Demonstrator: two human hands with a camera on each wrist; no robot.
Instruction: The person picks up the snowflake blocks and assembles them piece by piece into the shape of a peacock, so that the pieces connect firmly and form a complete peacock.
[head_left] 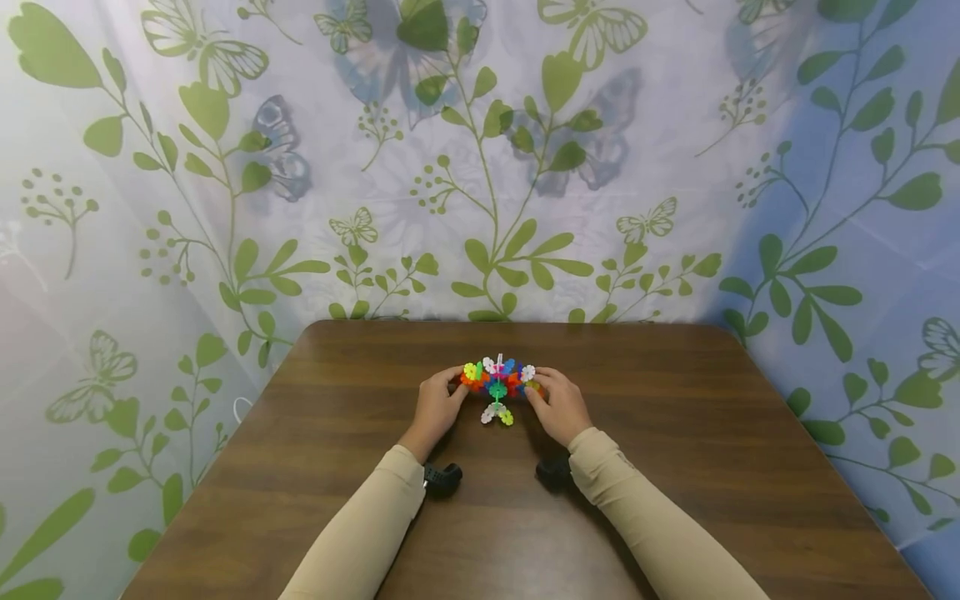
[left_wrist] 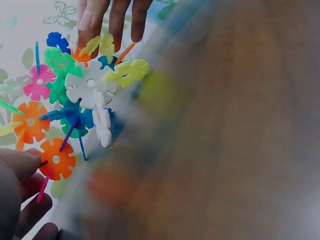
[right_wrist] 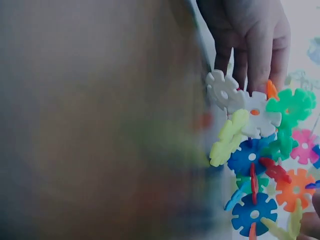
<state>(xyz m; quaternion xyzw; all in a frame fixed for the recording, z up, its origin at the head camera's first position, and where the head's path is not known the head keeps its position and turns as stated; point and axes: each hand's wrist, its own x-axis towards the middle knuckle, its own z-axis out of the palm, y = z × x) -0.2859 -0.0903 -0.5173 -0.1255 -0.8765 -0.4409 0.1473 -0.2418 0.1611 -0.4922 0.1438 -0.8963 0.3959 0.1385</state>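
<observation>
A built-up toy of notched plastic snowflake discs (head_left: 498, 389) in many colours is held between the two hands over the table. My left hand (head_left: 437, 407) grips its left side; in the left wrist view the thumb (left_wrist: 22, 162) pinches at an orange disc (left_wrist: 57, 159). On the other side my right hand (head_left: 561, 406) holds the toy's right end, with only its fingertips (right_wrist: 315, 205) showing at the right wrist view's edge. White discs (right_wrist: 260, 115), a yellow disc (right_wrist: 230, 137) and a green disc (head_left: 498, 389) stick out toward the wearer.
The brown wooden table (head_left: 645, 367) has rounded far corners and meets a curtain (head_left: 487, 167) printed with leaves and butterflies. Black curved devices (head_left: 444, 481) sit by both wrists. Left of the table edge shows a thin white loop (head_left: 242, 409).
</observation>
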